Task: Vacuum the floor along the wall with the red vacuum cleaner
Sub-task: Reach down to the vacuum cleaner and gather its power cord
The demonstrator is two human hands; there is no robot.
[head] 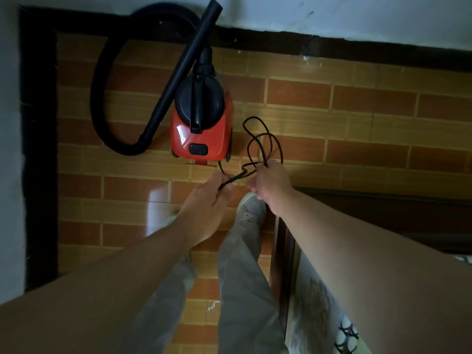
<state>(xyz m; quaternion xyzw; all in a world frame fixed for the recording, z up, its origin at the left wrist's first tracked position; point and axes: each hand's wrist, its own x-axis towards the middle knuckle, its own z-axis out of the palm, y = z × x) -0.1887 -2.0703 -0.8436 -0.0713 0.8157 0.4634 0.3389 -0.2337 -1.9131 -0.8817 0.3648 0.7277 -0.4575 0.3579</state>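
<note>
1. Preparation is judged to be the step in hand: the power cord [263, 139] is held in both hands, and no suction work along the wall [332, 16] is seen to be under way.
2. A single strand of the cord is pinched between the thumb and curled fingers of the left hand [207, 198]; several loose loops are gathered in the closed fist of the right hand [270, 185]. The loops hang out beyond the right hand, above the floor [357, 123].
3. The red vacuum cleaner [201, 139] is stood on the floor close to its far edge, toward the far-left corner. Its black hose [99, 98] is curled out to the left, and its rigid tube [184, 72] is leaned up against the wall.
4. The cord is seen to run from the near end of the cleaner to the left hand. The plug cannot be made out.
5. For the next move, the loops would probably need to be shaken free without knots and the plug end found and taken to a socket; no socket is shown.
6. The floor is laid with glossy brick-patterned tiles in orange and tan, on which light is reflected.
7. A dark skirting [357, 51] is run along the foot of the pale wall and down the left edge of the floor.
8. Dark woodwork is seen at the right edge, but what it belongs to cannot be told. The room is dimly lit.
</note>
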